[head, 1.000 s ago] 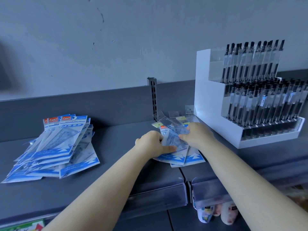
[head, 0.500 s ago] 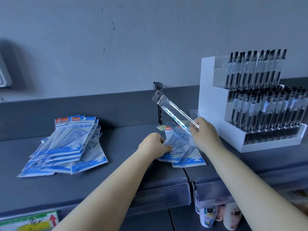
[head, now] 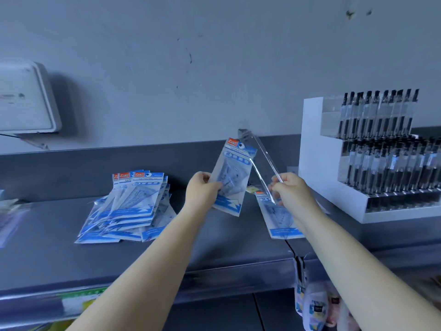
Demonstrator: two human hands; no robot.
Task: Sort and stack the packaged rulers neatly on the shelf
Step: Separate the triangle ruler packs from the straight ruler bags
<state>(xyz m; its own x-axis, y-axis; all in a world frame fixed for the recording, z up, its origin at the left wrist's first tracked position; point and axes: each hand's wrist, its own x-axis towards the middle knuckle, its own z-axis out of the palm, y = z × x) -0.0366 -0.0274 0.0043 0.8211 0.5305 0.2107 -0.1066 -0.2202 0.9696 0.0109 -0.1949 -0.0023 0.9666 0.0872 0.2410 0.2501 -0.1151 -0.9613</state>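
Observation:
My left hand [head: 202,191] grips a blue-and-white ruler pack [head: 232,177] and holds it upright above the grey shelf [head: 214,242]. My right hand [head: 292,191] pinches a clear, narrow packaged ruler [head: 262,161] that tilts up to the left, its top end near the held pack. Below my right hand another blue pack [head: 278,218] lies flat on the shelf. A fanned, untidy pile of the same blue packs [head: 130,206] lies on the shelf to the left.
A white tiered display of black pens [head: 372,151] stands on the shelf at the right. A white box [head: 26,99] hangs on the wall at the left. Small packaged goods [head: 312,306] hang below the shelf edge.
My left hand has lifted a blue pack off the small pile in the middle. My right hand keeps the clear ruler raised. The view has shifted, showing more of the wall.

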